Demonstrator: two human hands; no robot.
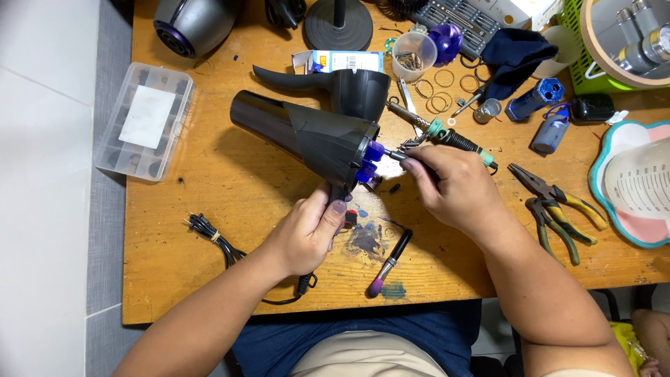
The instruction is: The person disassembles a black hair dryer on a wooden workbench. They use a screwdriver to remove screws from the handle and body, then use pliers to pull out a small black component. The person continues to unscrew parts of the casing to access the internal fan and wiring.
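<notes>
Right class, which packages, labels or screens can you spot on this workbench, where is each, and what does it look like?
Small carton: top centre, behind the dark hair dryer; flat box, white and blue, barcode patch.
Clear parts box: left edge of the table; rectangular, lidded, with a blank-looking white label.
Measuring jug: right edge; translucent, with printed scale marks.
No screens in view.

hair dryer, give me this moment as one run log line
left hand: grips hair dryer handle | right hand: holds soldering iron near dryer's open rear | pliers: lying on table, right
</notes>
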